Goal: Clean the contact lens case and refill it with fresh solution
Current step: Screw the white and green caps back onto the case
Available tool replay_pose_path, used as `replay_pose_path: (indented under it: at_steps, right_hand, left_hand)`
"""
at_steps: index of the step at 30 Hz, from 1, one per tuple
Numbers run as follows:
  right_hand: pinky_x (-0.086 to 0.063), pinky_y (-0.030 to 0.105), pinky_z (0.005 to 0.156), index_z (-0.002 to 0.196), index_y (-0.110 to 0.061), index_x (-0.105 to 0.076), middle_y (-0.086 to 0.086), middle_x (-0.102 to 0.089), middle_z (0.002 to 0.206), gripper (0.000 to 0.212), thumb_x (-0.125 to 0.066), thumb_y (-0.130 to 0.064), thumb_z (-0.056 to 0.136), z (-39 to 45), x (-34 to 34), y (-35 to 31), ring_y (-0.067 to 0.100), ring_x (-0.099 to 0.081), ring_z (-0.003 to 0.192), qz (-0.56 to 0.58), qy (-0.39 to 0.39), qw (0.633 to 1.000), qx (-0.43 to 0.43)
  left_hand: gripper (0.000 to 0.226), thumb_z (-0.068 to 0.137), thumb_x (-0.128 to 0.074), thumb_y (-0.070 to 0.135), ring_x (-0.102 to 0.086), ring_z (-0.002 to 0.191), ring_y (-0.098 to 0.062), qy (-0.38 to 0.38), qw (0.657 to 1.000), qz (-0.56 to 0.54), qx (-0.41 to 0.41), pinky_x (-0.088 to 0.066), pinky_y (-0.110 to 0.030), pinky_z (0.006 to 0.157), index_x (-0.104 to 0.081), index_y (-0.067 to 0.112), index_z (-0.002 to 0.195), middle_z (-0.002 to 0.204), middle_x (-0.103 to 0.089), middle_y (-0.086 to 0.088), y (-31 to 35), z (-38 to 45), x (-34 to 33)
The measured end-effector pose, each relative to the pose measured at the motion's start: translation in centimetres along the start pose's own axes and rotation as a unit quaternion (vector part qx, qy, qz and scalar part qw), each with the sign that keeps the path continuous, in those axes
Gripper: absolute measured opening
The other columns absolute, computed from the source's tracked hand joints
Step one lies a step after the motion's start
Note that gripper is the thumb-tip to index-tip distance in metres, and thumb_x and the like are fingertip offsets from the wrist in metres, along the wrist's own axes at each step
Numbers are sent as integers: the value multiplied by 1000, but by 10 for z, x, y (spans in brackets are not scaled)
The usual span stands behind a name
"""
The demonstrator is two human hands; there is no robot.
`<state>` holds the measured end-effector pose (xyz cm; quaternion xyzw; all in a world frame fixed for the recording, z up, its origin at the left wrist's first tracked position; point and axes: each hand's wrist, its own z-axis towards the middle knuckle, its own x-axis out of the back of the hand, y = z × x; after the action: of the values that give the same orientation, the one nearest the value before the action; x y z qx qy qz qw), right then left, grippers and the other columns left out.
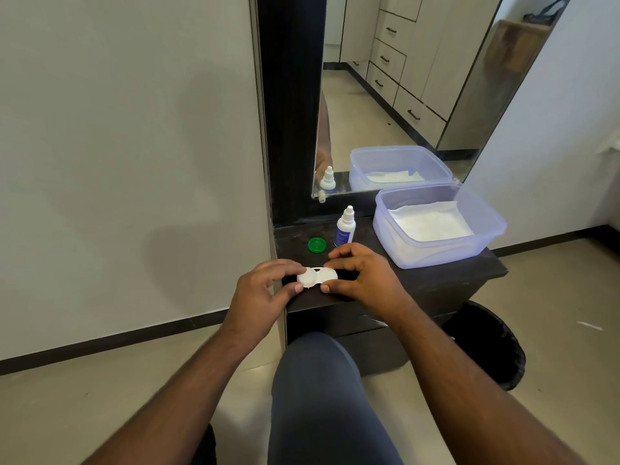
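We see the contact lens case (318,276) as white plastic with a dull, matt look, and its loose green cap (317,245) as smooth plastic with a slight sheen. The solution bottle (345,227) looks like white, softly glossy plastic with a blue printed label. The container (483,241) is translucent bluish plastic, smooth and a little shiny, and the white sheet (432,223) lying in it looks like soft, matt paper tissue. The surface (436,280) looks dark with a satin finish, lightly smudged. Behind it we see the mirror (396,95), glossy glass in a dark matt frame. The wall (117,129) appears smooth and matt, and the floor (84,397) faintly glossy.
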<state>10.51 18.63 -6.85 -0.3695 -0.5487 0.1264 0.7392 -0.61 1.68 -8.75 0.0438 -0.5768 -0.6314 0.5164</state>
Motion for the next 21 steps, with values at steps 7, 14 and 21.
replay_pose_path:
  at_steps: [7, 14, 21]
  right_hand:
    - [-41, 17, 93, 111, -19, -71, -11, -57, 116, 37, -78, -25, 75, 0, -1, 2, 3, -51, 110, -1, 8, 1000, 8]
    - [-41, 16, 92, 110, -20, -71, -13, -57, 113, 37, -79, -24, 75, -1, -1, 2, 2, -50, 109, 5, 9, 1000, 5]
    - [-38, 9, 87, 109, -18, -71, -14, -57, 112, 36, -79, -24, 75, -2, -3, 2, 1, -51, 108, 7, 18, 1000, 3]
  left_hand:
    - [39, 73, -79, 32, -54, 97, -2, -6, 1000, 30, -6, -41, -10, 81, -67, 21, 108, 104, -62, 13, 11, 0, -8]
    - [20, 80, -73, 9, -51, 98, -9, 1, 993, 102, -56, -41, -13, 79, -74, 15, 99, 105, -58, 4, 7, -1, -14]
    - [21, 84, -69, 25, -50, 89, -2, 13, 996, 86, -20, -41, -9, 74, -63, 20, 103, 101, -56, 7, 13, 1, -11]
